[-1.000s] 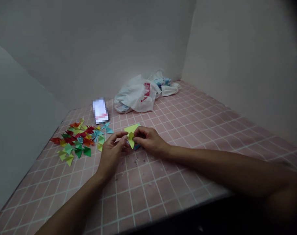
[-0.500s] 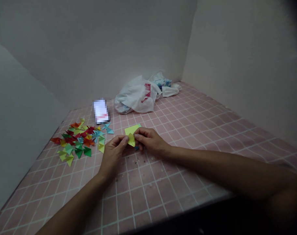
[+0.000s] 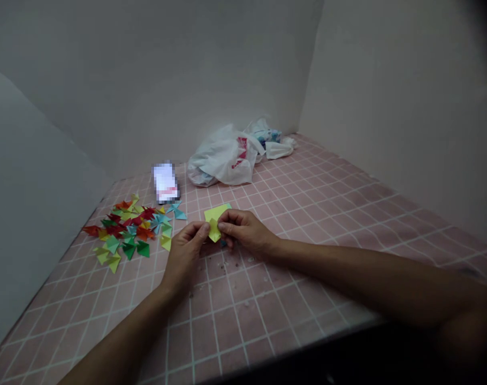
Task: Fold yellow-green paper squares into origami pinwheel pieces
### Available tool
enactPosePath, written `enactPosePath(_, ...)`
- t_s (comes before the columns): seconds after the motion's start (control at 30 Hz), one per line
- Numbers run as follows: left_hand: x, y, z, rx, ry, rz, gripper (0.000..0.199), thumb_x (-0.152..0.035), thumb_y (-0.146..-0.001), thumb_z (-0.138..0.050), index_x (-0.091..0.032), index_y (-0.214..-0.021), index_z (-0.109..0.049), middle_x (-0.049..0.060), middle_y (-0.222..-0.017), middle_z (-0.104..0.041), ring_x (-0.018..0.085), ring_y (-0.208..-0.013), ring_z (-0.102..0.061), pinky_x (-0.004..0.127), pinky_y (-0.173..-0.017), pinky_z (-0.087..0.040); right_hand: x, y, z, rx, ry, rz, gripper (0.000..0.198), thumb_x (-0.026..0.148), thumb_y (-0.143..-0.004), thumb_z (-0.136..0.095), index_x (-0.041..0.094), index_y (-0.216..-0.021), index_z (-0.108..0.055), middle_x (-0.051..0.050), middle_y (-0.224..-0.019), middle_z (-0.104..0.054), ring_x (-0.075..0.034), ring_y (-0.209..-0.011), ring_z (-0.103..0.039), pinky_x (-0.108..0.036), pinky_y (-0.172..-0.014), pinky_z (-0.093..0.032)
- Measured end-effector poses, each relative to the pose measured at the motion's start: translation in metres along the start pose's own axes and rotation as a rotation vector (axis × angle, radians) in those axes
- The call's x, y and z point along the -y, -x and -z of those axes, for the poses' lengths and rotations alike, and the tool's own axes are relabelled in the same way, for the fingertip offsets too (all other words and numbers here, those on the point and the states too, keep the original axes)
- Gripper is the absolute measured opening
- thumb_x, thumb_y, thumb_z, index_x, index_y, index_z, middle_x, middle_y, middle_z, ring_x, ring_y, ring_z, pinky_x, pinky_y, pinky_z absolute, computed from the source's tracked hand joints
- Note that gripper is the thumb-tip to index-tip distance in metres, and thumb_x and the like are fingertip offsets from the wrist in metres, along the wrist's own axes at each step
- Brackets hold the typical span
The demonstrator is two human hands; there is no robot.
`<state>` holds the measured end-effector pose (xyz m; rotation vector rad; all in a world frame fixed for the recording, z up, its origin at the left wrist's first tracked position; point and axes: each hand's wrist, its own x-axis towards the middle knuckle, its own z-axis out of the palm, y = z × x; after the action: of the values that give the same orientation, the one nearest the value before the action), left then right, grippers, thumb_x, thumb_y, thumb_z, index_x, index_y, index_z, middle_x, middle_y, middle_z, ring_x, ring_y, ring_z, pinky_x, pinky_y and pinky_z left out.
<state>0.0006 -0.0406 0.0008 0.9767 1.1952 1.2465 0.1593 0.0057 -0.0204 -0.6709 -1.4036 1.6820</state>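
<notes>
One left hand (image 3: 186, 250) and one right hand (image 3: 248, 231) share one folded yellow paper (image 3: 214, 230) between their fingers (image 3: 232, 215). Beyond the fingers: one flat yellow sheet (image 3: 216, 213), one phone (image 3: 165, 182), one white plastic bag (image 3: 223, 158). Left of the fingers, colourful folded pieces (image 3: 129, 248) overlap too much to count.

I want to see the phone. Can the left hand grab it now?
Probably not yet: the left hand is holding the folded yellow paper. Otherwise, the phone lies uncovered beyond the colourful origami pieces.

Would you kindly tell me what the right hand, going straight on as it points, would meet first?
Past the yellow folded paper it holds, the right hand would probably meet the left hand, though depth is unclear.
</notes>
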Motion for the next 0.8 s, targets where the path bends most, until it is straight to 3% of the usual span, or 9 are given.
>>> enactPosePath(0.4,0.0046,-0.0025,0.002,-0.025,0.022,0.014,0.028,-0.04,-0.071,-0.084,-0.016,-0.078,-0.072,0.001,-0.076,-0.068,0.012,-0.064,-0.06,0.025,-0.063,-0.054,0.0032,0.0,-0.0024,0.002,0.035,0.011,0.01,0.018,-0.086,-0.062,0.017,-0.077,-0.056,0.007,-0.051,-0.054,-0.008,-0.044,-0.048,-0.02,-0.045,-0.04)
enactPosePath(0.6,0.0028,-0.0016,0.0009,-0.026,0.021,-0.008,0.029,-0.04,-0.071,-0.084,-0.015,-0.078,-0.071,0.0,-0.076,-0.066,0.013,-0.068,-0.061,0.025,-0.065,-0.054,0.0028,0.0007,-0.0011,0.019,0.046,0.042,0.015,0.021,-0.093,-0.055,0.017,-0.079,-0.056,0.006,-0.054,-0.056,-0.007,-0.045,-0.05,-0.02,-0.048,-0.041)
enactPosePath(0.8,0.0027,-0.0007,0.0013,-0.03,-0.033,-0.023,0.031,-0.043,-0.071,-0.083,-0.016,-0.08,-0.073,0.001,-0.074,-0.067,0.013,-0.064,-0.061,0.026,-0.063,-0.054,0.0018,0.0003,-0.0012,0.018,0.038,0.02,0.012,0.02,-0.09,-0.059,0.018,-0.079,-0.056,0.007,-0.05,-0.054,-0.007,-0.044,-0.049,-0.019,-0.047,-0.039)
